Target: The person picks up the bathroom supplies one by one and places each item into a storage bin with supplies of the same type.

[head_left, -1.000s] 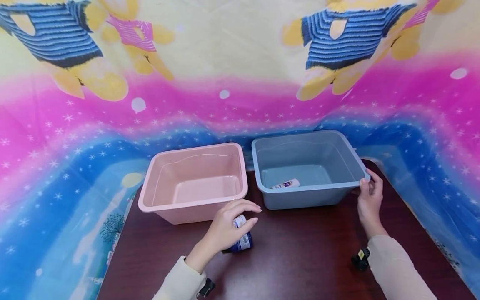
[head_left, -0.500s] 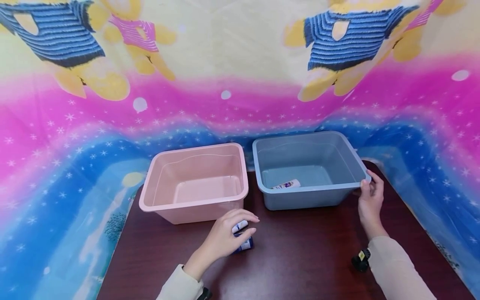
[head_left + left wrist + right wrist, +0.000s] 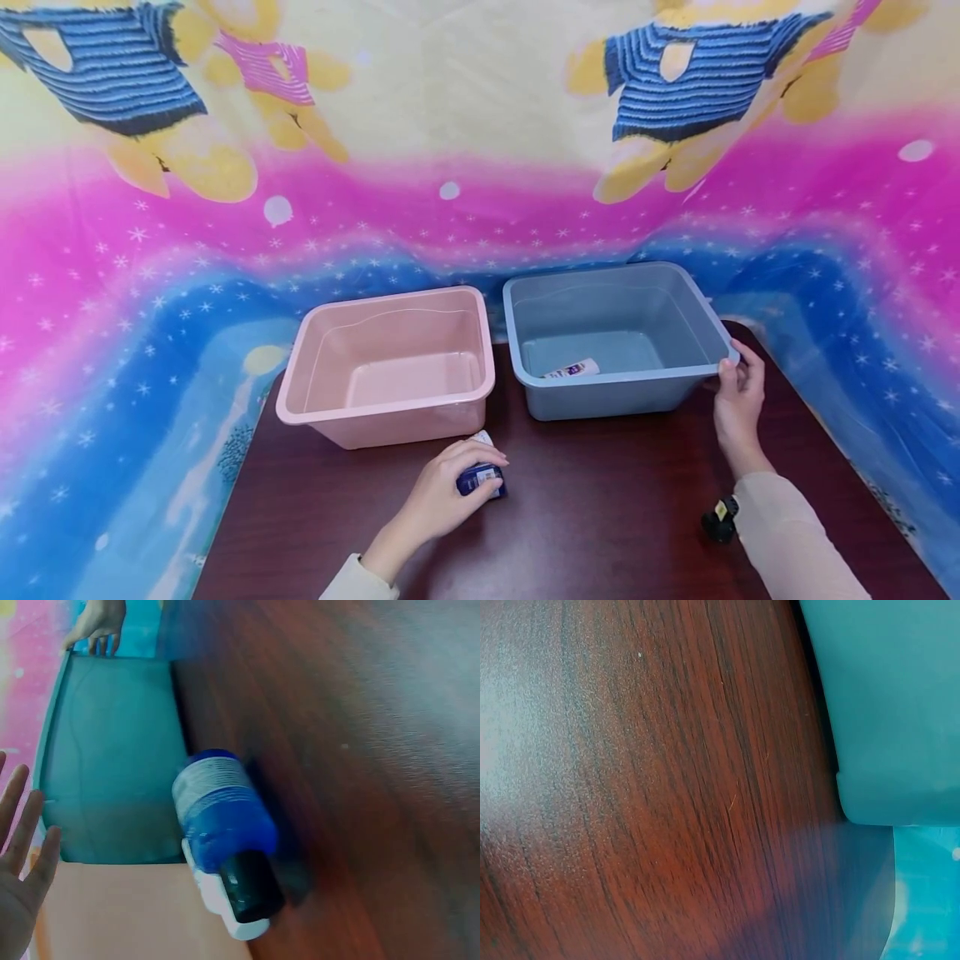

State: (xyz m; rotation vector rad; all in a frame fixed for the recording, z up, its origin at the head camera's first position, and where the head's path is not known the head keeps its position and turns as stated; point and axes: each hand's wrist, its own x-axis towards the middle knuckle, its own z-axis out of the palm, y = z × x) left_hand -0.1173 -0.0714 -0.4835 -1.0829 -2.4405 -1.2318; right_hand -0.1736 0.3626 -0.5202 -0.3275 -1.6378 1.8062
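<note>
My left hand (image 3: pixel 442 492) hovers over a dark blue bottle (image 3: pixel 229 817) with a black cap and a pale label, lying on its side. In the left wrist view the fingers (image 3: pixel 22 829) are spread and apart from it. Right behind lies a white bottle (image 3: pixel 214 892), mostly covered by the blue one and the hand. At the right, my right hand (image 3: pixel 742 408) grips the front right corner of a grey-blue plastic bin (image 3: pixel 607 402), thumb at the rim. Inside that bin is a small white bottle with a purple label (image 3: pixel 576 368).
A pink plastic bin (image 3: pixel 408 427) stands left of the grey-blue one, with a narrow gap between. Both are on a dark reddish wooden table (image 3: pixel 600 517). A printed cloth (image 3: pixel 450 225) with bears and snowflakes hangs behind and around the table.
My left hand has shifted slightly down and left over the bottles, and more of the white one shows beyond the fingers. The right hand stays on the bin's corner.
</note>
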